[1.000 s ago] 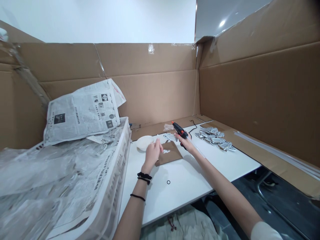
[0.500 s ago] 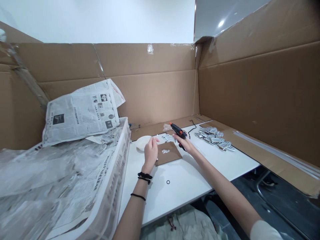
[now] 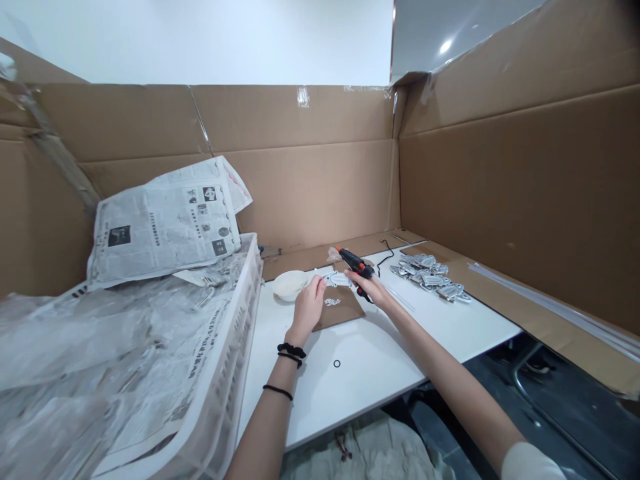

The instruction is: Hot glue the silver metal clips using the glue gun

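Note:
My right hand (image 3: pixel 369 285) is closed around the grip of a black-and-orange hot glue gun (image 3: pixel 356 262), its orange nozzle pointing left and away from me. A clear glue stick juts out behind it. My left hand (image 3: pixel 309 305) is closed in a pinch just right of a cream bowl (image 3: pixel 290 285); what its fingertips hold, if anything, is too small to make out. Between both hands a pale, metallic-looking piece (image 3: pixel 336 279) shows, partly hidden. Beneath them lies a brown cardboard square (image 3: pixel 345 312) with small white bits (image 3: pixel 332 302) on it.
Silvery-grey pieces are heaped (image 3: pixel 430 275) on the white table (image 3: pixel 390 357) at right. A small black ring (image 3: pixel 337 364) lies near me. At left stands a white plastic crate (image 3: pixel 227 353) with newspaper (image 3: pixel 165 227) and clear plastic bags. Cardboard walls (image 3: pixel 310 187) enclose the table.
My left hand has moved right, away from the bowl and closer to the pale piece and the glue gun. My right hand with the gun has barely moved.

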Demonstrator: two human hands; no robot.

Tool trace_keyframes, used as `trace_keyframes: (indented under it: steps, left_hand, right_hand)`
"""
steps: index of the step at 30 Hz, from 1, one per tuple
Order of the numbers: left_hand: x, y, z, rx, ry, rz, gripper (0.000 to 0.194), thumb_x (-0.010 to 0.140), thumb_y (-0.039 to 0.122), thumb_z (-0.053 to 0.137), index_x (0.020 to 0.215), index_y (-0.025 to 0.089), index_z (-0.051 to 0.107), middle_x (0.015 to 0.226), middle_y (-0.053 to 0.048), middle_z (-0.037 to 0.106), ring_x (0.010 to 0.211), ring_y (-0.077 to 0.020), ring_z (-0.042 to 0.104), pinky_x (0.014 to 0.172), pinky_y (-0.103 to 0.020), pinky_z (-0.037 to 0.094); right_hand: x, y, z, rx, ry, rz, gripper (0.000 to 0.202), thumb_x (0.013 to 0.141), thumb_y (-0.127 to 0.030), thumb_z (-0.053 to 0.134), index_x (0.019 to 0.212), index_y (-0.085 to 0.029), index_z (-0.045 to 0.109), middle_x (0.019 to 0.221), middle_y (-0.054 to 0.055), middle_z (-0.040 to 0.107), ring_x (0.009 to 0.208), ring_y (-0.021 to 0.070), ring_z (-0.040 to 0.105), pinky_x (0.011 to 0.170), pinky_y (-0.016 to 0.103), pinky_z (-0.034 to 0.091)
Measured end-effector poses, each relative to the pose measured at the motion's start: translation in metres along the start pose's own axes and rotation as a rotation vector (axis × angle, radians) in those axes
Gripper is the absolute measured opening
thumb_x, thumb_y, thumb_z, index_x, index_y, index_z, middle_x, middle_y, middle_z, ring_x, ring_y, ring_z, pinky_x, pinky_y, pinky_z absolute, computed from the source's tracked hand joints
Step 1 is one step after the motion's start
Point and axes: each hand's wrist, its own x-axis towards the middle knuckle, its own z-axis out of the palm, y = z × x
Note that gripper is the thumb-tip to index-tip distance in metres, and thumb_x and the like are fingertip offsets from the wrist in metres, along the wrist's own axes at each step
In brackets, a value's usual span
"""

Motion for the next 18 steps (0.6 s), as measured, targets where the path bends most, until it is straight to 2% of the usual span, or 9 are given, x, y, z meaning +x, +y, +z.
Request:
trace_keyframes:
  steps: [3,5,8,10,12,14,18]
  left_hand:
    - [0.002,-0.001,-0.001,-0.101,0.093,0.000,0.034,0.095,0.039,0.034,0.069,0.018,0.043,0.065,-0.001,0.049,0.061,-0.0131,0.044,0.061,-0.025,0.031]
    - [0.005,0.000,-0.005,-0.302,0.146,-0.040,0.035,0.093,0.041,0.036,0.067,0.018,0.039,0.061,0.001,0.042,0.057,-0.0112,0.039,0.057,-0.024,0.030]
    - [0.008,0.002,-0.013,-0.729,0.155,-0.134,0.035,0.090,0.047,0.042,0.072,0.017,0.043,0.059,0.004,0.032,0.050,-0.0082,0.029,0.051,-0.022,0.026]
    - [0.010,0.001,-0.018,-0.873,0.157,-0.161,0.034,0.088,0.050,0.046,0.087,0.017,0.053,0.060,0.005,0.031,0.048,-0.0070,0.027,0.048,-0.021,0.024]
    - [0.012,-0.003,-0.019,-0.824,0.173,-0.163,0.040,0.087,0.049,0.048,0.108,0.016,0.057,0.063,0.004,0.036,0.049,-0.0071,0.030,0.048,-0.021,0.024]
    - [0.013,-0.007,-0.017,-0.676,0.172,-0.178,0.048,0.088,0.049,0.046,0.121,0.015,0.055,0.064,0.003,0.042,0.052,-0.0082,0.035,0.049,-0.021,0.027]
    - [0.011,-0.006,-0.007,-0.512,0.063,-0.181,0.044,0.090,0.050,0.040,0.106,0.013,0.060,0.065,0.001,0.048,0.055,-0.0102,0.041,0.053,-0.022,0.032]
  right_hand:
    - [-0.001,-0.001,0.000,-0.005,-0.004,0.018,0.044,0.063,-0.058,0.067,0.070,-0.018,0.051,0.055,-0.002,0.042,0.051,0.0104,0.038,0.045,0.024,0.029]
    - [-0.002,-0.002,0.000,-0.009,-0.001,0.028,0.044,0.063,-0.058,0.067,0.069,-0.018,0.051,0.055,-0.002,0.042,0.050,0.0103,0.037,0.044,0.024,0.028]
    - [-0.002,-0.002,0.000,-0.025,-0.014,0.021,0.044,0.064,-0.058,0.066,0.068,-0.018,0.049,0.055,-0.002,0.041,0.050,0.0098,0.036,0.044,0.024,0.027]
    - [-0.002,-0.002,0.000,-0.031,-0.029,0.010,0.044,0.066,-0.058,0.065,0.067,-0.018,0.047,0.056,-0.002,0.041,0.050,0.0095,0.036,0.045,0.024,0.027]
    - [-0.001,0.000,0.000,-0.028,-0.038,0.013,0.043,0.066,-0.057,0.065,0.067,-0.018,0.047,0.056,-0.002,0.041,0.050,0.0096,0.037,0.046,0.024,0.028]
    - [0.001,0.003,0.000,-0.021,-0.031,0.032,0.043,0.065,-0.056,0.066,0.068,-0.018,0.049,0.057,-0.002,0.043,0.051,0.0100,0.038,0.047,0.024,0.029]
    - [0.006,0.009,0.001,0.107,-0.010,0.087,0.042,0.063,-0.055,0.068,0.075,-0.016,0.057,0.059,-0.001,0.047,0.054,0.0108,0.042,0.048,0.024,0.030]
